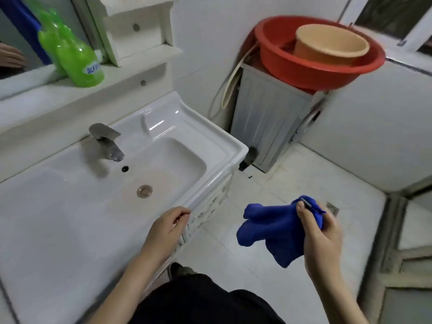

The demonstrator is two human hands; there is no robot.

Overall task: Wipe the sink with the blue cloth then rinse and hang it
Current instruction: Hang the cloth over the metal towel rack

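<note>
The white sink (217, 141) fills the left half of the view, with a grey faucet (106, 140) at its back and a metal drain (144, 191) in the basin. To the right of the sink, over the floor, my right hand (321, 239) grips the bunched blue cloth (271, 228), which hangs down and to the left of my fingers. My left hand (167, 228) hovers over the sink's front rim with fingers loosely curled and holds nothing.
A green bottle (77, 57) stands on the ledge under the mirror. A red basin (313, 66) with a beige tub (329, 45) in it sits on a grey washing machine (268, 120) at the back right. White floor tiles lie to the right of the sink.
</note>
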